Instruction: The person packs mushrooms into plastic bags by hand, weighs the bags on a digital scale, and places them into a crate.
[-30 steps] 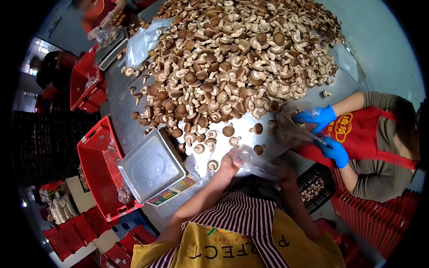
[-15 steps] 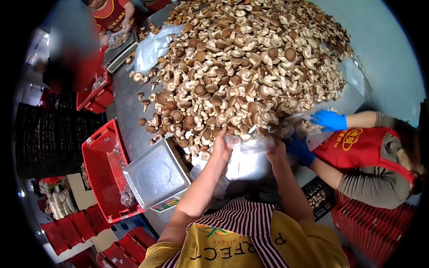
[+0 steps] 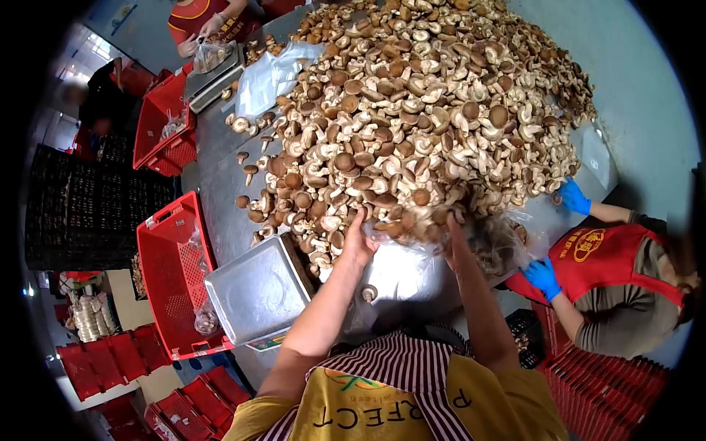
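Observation:
A large heap of brown-capped mushrooms [image 3: 412,110] covers the metal table [image 3: 220,162]. At the heap's near edge, my left hand [image 3: 359,241] and my right hand [image 3: 454,239] hold the two sides of a clear plastic bag [image 3: 404,234], its mouth toward the heap. Mushrooms show in and around the bag's mouth; which are inside is hard to tell. My fingers are closed on the plastic. One mushroom [image 3: 369,293] lies by itself below the bag. Left of my left arm is a scale with a bare metal tray [image 3: 259,290].
A red crate [image 3: 173,283] with a bagged portion stands left of the scale. At right, a co-worker in blue gloves [image 3: 543,278] handles a bag of mushrooms [image 3: 504,242]. Another person [image 3: 213,26] works at the upper left. Plastic bags [image 3: 276,77] lie beside the heap.
Both my hands have moved forward to the heap with the bag, and mushrooms now show at its mouth. The co-worker's blue-gloved hands have moved farther apart.

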A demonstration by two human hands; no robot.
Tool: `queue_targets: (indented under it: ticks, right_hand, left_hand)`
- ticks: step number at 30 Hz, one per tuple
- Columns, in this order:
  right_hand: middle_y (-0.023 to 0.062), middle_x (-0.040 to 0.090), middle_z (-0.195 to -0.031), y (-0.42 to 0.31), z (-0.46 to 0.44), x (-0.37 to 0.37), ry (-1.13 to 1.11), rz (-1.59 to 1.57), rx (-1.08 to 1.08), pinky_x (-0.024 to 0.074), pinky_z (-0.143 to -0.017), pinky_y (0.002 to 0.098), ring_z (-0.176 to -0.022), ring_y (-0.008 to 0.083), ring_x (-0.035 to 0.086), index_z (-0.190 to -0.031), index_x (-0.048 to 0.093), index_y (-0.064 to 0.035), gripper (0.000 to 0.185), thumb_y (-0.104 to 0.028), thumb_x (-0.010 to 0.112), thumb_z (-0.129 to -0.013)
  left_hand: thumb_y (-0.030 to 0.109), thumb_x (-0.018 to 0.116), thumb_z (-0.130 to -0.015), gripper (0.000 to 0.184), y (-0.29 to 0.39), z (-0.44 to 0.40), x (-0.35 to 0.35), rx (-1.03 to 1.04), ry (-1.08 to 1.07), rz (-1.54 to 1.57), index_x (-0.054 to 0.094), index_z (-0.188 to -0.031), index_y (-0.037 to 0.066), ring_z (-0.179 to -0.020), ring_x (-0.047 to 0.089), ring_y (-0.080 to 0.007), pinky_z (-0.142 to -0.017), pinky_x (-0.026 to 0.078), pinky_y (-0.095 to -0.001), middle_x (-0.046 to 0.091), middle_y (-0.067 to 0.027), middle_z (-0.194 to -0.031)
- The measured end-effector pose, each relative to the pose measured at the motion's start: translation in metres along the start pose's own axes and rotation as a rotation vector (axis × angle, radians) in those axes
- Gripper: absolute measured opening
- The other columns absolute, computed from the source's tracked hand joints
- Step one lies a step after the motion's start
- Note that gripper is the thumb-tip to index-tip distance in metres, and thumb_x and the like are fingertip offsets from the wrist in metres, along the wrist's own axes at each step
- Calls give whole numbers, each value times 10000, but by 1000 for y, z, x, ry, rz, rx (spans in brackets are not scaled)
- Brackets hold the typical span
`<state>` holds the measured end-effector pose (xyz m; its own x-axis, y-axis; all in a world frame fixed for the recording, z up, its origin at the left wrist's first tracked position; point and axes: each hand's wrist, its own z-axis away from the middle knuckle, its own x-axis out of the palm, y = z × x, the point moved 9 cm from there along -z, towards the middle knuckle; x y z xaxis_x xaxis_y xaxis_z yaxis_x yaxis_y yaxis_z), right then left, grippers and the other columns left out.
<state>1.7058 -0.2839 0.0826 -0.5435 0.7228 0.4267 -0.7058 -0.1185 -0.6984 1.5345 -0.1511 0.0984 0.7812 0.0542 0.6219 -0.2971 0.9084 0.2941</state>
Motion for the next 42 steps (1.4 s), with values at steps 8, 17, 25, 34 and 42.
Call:
queue_targets:
  ticks: [8, 17, 25, 34, 42]
  right_hand:
    - [143, 617, -1129, -10, -17, -9, 59, 391, 54, 515, -547, 317, -726, 171, 654, -1291, 505, -35, 769, -634, 596, -817]
    - [69, 632, -1120, -16, -36, 50, -161, 604, -34, 469, -814, 294, -1002, 161, 579, -1302, 528, -30, 514, -388, 573, -935]
    - [116, 596, -1206, -13, -12, 60, -191, 770, -49, 410, -943, 305, -1067, 184, 552, -1270, 556, -33, 488, -333, 645, -895]
    - [1, 593, -764, -18, 75, 73, -373, 754, -71, 460, -563, 221, -642, 57, 537, -1284, 552, -41, 406, -148, 621, -898]
    - [-4, 611, -826, -12, 94, 63, -344, 687, -161, 484, -613, 220, -655, 56, 558, -1211, 608, -49, 282, -155, 482, -982]
  left_hand:
    - [631, 486, -890, 728, 1, -17, -19, -100, -111, -158, 466, -1243, -5, -676, 669, -221, -595, 590, -332, 664, -105, -897]
    - [586, 551, -864, 689, 10, -24, -1, -64, -34, -516, 442, -1302, 65, -736, 635, -225, -509, 570, -319, 560, -142, -1093]
    - [394, 604, -876, 391, 12, 18, 1, -42, -25, -587, 562, -1083, 66, -439, 473, -110, -340, 364, -220, 521, -20, -699]
    - [71, 561, -851, 615, 6, 101, -14, 113, -92, -678, 368, -1435, 59, -699, 574, -67, -550, 463, -206, 641, -39, -992]
    - [176, 498, -996, 250, -2, 102, -72, 181, 50, -607, 631, -1145, 25, -814, 592, -87, -731, 473, -228, 673, -14, -941]
